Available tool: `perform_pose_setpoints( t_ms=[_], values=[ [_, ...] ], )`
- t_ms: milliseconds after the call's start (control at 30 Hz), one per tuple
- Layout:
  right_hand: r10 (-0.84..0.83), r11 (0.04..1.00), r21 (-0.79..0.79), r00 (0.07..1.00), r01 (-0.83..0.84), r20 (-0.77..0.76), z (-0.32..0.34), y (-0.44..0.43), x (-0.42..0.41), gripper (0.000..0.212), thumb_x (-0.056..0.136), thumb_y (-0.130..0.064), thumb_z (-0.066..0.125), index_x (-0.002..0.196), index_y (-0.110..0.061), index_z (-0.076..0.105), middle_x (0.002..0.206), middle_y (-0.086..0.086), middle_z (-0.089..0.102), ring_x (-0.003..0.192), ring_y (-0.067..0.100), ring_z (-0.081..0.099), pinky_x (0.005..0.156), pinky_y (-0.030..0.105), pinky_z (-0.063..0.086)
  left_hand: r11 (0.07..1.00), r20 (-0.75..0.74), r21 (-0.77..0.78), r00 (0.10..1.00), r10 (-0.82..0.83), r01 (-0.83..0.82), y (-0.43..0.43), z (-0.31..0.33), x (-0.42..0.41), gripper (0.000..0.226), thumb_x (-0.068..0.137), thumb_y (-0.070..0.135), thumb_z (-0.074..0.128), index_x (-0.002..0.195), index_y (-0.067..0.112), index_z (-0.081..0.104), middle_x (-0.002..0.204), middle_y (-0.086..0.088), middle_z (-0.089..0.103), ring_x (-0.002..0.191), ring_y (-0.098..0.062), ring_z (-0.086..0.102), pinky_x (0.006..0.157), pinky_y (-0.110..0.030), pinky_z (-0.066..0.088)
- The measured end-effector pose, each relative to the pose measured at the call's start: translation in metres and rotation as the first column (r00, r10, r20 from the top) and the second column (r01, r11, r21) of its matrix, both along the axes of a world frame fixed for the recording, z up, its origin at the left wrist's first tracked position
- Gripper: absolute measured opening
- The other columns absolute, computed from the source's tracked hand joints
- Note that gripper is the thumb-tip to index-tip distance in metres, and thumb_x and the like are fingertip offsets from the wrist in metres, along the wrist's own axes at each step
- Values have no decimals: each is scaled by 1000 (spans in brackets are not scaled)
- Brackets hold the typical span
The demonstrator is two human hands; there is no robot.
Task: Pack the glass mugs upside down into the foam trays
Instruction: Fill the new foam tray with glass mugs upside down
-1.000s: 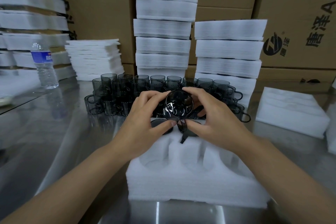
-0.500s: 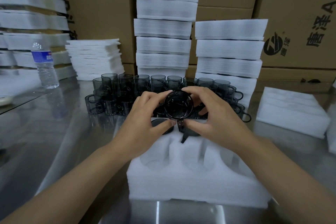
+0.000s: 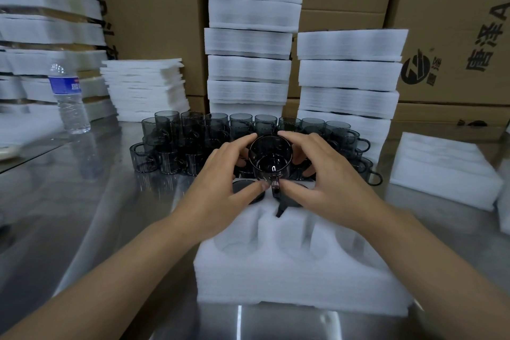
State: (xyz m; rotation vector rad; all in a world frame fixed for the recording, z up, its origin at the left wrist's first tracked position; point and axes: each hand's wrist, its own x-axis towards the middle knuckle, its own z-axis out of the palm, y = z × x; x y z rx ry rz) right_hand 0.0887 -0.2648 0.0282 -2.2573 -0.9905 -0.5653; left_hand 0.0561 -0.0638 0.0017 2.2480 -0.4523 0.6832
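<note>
Both of your hands grip one smoky glass mug (image 3: 270, 159): your left hand (image 3: 220, 188) pinches its left side, your right hand (image 3: 325, 182) its right, thumbs meeting beside the handle underneath. Just below your hands sits the foam tray (image 3: 298, 265), two dark mugs already seated at its far end. Beyond your fingertips stands the cluster of loose mugs (image 3: 193, 141).

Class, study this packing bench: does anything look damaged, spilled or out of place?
Nothing stands out. Both hands, left hand and right hand, hold one glass mug over the foam tray; no breakage or spill shows.
</note>
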Motion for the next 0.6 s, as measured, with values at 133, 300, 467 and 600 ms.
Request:
perform_pose_setpoints(
  t_ms=[133, 300, 467, 600],
  values=[
    [35, 998, 48, 999, -34, -22, 0, 2, -1, 62, 79, -35, 67, 135, -32, 41, 121, -20, 45, 109, -3, 46, 85, 17, 42, 1000, -22, -7, 1000, -3, 2, 0, -1, 0, 73, 79, 48, 60, 142, 45, 25, 115, 25, 47, 110, 9, 40, 84, -7, 36],
    [29, 997, 71, 997, -23, -73, 0, 2, -1, 67, 77, -40, 66, 138, -33, 39, 128, -20, 49, 113, -5, 46, 91, 19, 43, 1000, -33, -20, 999, -16, 15, 0, 0, 0, 73, 76, 53, 57, 142, 46, 26, 115, 22, 49, 111, 8, 41, 84, -17, 38],
    [28, 998, 66, 994, -21, -108, 2, 2, -3, 76, 73, -47, 65, 141, -38, 33, 118, -22, 45, 104, -2, 49, 89, 22, 45, 1000, -36, -13, 999, -28, 28, -1, 0, -1, 70, 79, 51, 57, 141, 46, 27, 116, 28, 46, 112, 10, 41, 85, -16, 38],
    [41, 994, 104, 989, -26, -145, 3, 1, -1, 66, 72, -39, 76, 128, -42, 42, 115, -16, 49, 96, 4, 56, 87, 27, 47, 999, -51, -11, 998, -36, 35, -2, 2, -1, 68, 82, 43, 61, 141, 47, 27, 117, 32, 48, 113, 9, 44, 84, -16, 39]
  ],
)
